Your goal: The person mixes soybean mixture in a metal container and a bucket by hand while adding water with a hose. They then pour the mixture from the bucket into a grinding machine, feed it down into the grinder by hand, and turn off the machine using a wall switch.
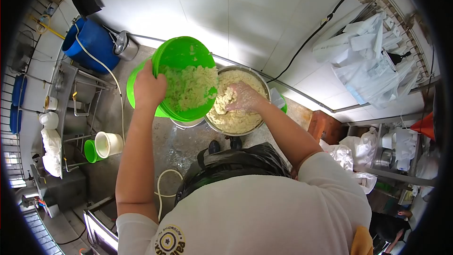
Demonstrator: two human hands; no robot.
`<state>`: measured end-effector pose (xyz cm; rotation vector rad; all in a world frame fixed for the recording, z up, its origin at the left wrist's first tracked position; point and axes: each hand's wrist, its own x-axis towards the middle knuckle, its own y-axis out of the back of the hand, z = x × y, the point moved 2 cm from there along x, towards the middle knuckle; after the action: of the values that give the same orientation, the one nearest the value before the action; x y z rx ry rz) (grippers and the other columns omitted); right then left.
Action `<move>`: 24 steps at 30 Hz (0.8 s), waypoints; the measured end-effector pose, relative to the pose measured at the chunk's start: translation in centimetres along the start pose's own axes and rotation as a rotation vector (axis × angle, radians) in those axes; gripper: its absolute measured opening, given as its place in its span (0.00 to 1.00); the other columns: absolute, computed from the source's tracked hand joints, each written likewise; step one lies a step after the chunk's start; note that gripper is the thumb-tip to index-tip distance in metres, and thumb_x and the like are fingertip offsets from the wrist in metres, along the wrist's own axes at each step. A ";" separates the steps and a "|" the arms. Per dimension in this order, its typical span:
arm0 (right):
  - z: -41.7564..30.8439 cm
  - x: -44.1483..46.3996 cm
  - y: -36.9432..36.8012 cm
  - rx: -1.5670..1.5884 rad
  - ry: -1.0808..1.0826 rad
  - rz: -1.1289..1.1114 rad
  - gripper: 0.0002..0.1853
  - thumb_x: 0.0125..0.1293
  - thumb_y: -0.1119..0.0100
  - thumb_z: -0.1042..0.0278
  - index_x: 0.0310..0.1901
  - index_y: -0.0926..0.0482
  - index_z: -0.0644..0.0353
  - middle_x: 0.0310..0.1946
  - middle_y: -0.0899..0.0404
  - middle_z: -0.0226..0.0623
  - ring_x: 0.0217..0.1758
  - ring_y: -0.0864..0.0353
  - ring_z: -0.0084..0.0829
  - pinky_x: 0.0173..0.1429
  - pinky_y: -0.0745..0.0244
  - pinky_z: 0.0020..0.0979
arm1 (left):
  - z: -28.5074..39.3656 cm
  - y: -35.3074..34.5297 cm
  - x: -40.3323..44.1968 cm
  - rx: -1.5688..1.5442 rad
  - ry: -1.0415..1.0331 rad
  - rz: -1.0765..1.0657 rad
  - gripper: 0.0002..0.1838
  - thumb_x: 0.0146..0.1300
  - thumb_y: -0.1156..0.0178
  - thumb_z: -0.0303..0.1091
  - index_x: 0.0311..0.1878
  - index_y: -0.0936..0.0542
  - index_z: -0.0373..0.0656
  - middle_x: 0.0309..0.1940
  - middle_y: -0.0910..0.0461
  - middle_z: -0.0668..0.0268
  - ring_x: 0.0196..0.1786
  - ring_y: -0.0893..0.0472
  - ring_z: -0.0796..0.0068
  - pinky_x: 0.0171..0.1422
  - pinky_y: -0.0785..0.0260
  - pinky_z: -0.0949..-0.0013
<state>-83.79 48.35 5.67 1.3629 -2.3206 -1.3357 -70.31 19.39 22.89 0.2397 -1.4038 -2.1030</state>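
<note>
My left hand [150, 88] is closed round the rim of a bright green bucket [184, 47]. The bucket is tipped to the right, its mouth toward a wide metal bowl [258, 73]. Pale, moist, crumbly dough [193, 85] lies along the bucket's lower wall. More of the same crumbly dough fills the bowl. My right hand [246, 98] is down in the bowl, coated with crumbs, its fingers curled round a clump of the dough. Some of its fingertips are hidden in the dough.
A blue barrel [89, 42] and a metal pot [126, 48] stand back left. White [108, 144] and green buckets are by a metal sink stand. A hose [160, 179] lies on the floor. Plastic bags [363, 52] hang right. Part of another person [389, 226] shows lower right.
</note>
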 end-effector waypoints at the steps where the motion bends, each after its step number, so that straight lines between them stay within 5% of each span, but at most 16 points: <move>1: -1.1 -0.4 -0.1 -0.003 0.002 0.000 0.46 0.55 0.23 0.41 0.70 0.24 0.60 0.74 0.30 0.58 0.74 0.28 0.56 0.74 0.29 0.52 | 0.0 -0.1 -0.1 -0.001 0.001 0.003 0.32 0.64 0.41 0.35 0.72 0.26 0.35 0.54 0.17 0.38 0.59 0.18 0.39 0.66 0.26 0.45; 7: -3.7 1.3 -4.7 -0.433 0.097 0.129 0.45 0.56 0.27 0.40 0.73 0.26 0.55 0.82 0.41 0.52 0.82 0.41 0.62 0.71 0.38 0.74 | 1.2 0.5 -1.4 0.062 -0.018 -0.006 0.30 0.65 0.40 0.36 0.70 0.25 0.36 0.54 0.17 0.39 0.58 0.17 0.39 0.65 0.25 0.44; 9: -4.0 2.3 -4.6 -0.424 -0.081 -0.116 0.39 0.57 0.27 0.42 0.67 0.19 0.55 0.73 0.28 0.54 0.80 0.34 0.54 0.76 0.35 0.62 | 1.8 0.3 -1.6 0.103 -0.039 0.036 0.29 0.65 0.39 0.36 0.69 0.26 0.38 0.53 0.18 0.39 0.57 0.17 0.39 0.64 0.25 0.44; 14: 0.3 6.5 -5.1 -0.355 -0.137 -0.480 0.39 0.55 0.26 0.39 0.64 0.17 0.54 0.61 0.18 0.56 0.68 0.19 0.44 0.73 0.26 0.40 | 3.4 0.8 -1.0 0.114 -0.005 -0.036 0.27 0.66 0.39 0.37 0.67 0.26 0.39 0.52 0.18 0.39 0.57 0.17 0.39 0.64 0.24 0.44; 16: 2.3 5.8 -4.8 -0.241 0.136 -0.199 0.45 0.54 0.25 0.35 0.71 0.22 0.48 0.73 0.26 0.54 0.77 0.27 0.50 0.76 0.30 0.52 | 3.5 1.1 -0.5 0.107 0.023 -0.060 0.26 0.66 0.39 0.37 0.66 0.25 0.39 0.53 0.18 0.40 0.57 0.17 0.39 0.64 0.24 0.44; 19: -2.3 -1.9 -1.6 -0.394 0.114 -0.170 0.53 0.52 0.24 0.33 0.79 0.33 0.39 0.83 0.43 0.51 0.83 0.42 0.64 0.78 0.37 0.68 | 3.3 1.0 -0.4 0.081 0.047 -0.063 0.24 0.67 0.40 0.37 0.65 0.25 0.39 0.53 0.18 0.41 0.58 0.17 0.40 0.64 0.23 0.45; 21: -3.0 -4.1 -2.2 -0.499 -0.007 -0.168 0.59 0.52 0.24 0.31 0.84 0.42 0.38 0.86 0.53 0.49 0.82 0.45 0.70 0.78 0.36 0.67 | 3.4 1.0 -0.2 0.064 0.009 -0.075 0.24 0.68 0.40 0.36 0.65 0.25 0.39 0.55 0.18 0.41 0.58 0.17 0.41 0.64 0.23 0.45; 24: -3.4 -4.2 -5.1 -0.541 -0.101 -0.163 0.62 0.51 0.23 0.33 0.85 0.46 0.35 0.87 0.55 0.50 0.80 0.46 0.77 0.77 0.34 0.67 | 3.5 0.5 -0.3 0.034 -0.011 -0.041 0.27 0.66 0.39 0.37 0.69 0.26 0.42 0.53 0.18 0.42 0.57 0.17 0.40 0.64 0.24 0.44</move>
<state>-76.41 48.44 5.17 1.3376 -1.7243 -1.9341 -71.45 22.16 24.71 0.2731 -1.4540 -2.1172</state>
